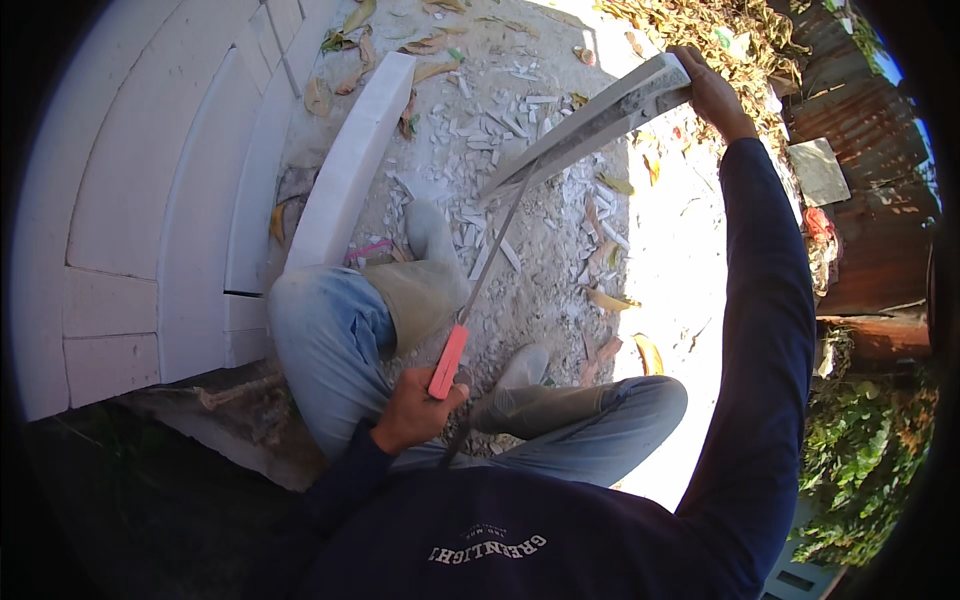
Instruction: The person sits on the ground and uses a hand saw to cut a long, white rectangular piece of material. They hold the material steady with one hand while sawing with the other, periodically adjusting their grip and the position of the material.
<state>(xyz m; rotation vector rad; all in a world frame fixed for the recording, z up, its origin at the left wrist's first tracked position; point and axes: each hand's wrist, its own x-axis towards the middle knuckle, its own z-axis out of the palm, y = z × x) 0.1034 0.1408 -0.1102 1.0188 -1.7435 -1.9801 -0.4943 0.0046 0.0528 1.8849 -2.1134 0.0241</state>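
Note:
My left hand point(415, 408) is closed around the orange-red handle of a long thin-bladed tool point(478, 288). Its dark, narrow blade appears almost edge-on, so I cannot tell a saw from a machete. The far end of the blade meets the side of a long white-and-grey stone-like bar point(590, 118). At that bar's upper right end, my right hand point(712, 95) grips it with the arm stretched out. The bar slants down to the left, its near face rough and grey. A second white bar point(358, 165) leans beside my left knee.
Large white blocks point(120, 200) are stacked along the left. White chips point(490, 130) and dry leaves point(608, 300) litter the ground between and beyond my boots. Rusty corrugated sheets point(860, 200) and green plants point(860, 480) line the right. My bent knees flank the tool.

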